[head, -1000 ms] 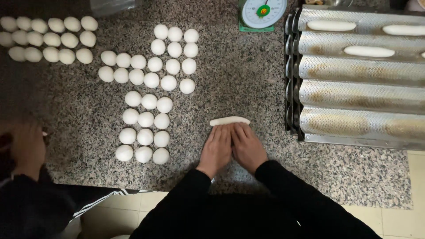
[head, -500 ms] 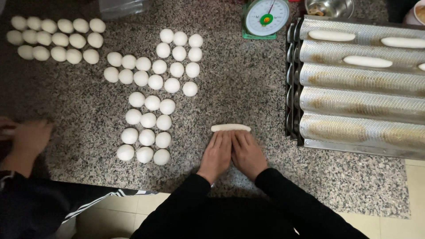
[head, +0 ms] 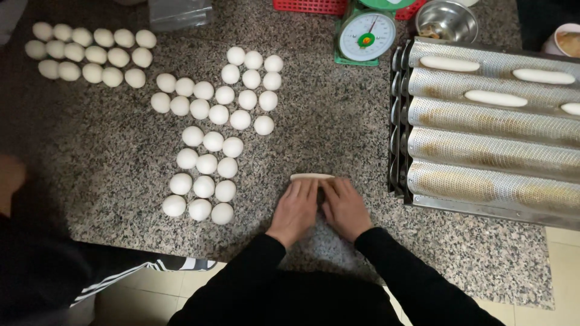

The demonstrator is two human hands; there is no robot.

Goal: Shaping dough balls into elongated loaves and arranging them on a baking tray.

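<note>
Left hand (head: 295, 208) and right hand (head: 344, 207) flat, palms down, side by side and touching at the thumbs, fingers stretched forward and close together, low in the middle of the frame. Under the fingertips, a short roll of dough (head: 311, 177), only its far edge peeking out just above the fingers; pressed rather than pinched. Beneath it all, a speckled grey stone counter (head: 326, 130), its near edge giving way to pale floor tiles at the bottom. Left of the hands, near but apart, rows of white dough balls (head: 205, 164), with more clusters higher up and in the upper left corner. On the right, just beside the right hand, a perforated metal baking tray (head: 489, 151) with long channels, several shaped dough sticks (head: 495, 98) lying in the upper ones. At top centre, a green kitchen scale (head: 365, 36); next to it, a steel bowl (head: 446, 21). At far left, another person's dark sleeve (head: 36, 265).
</note>
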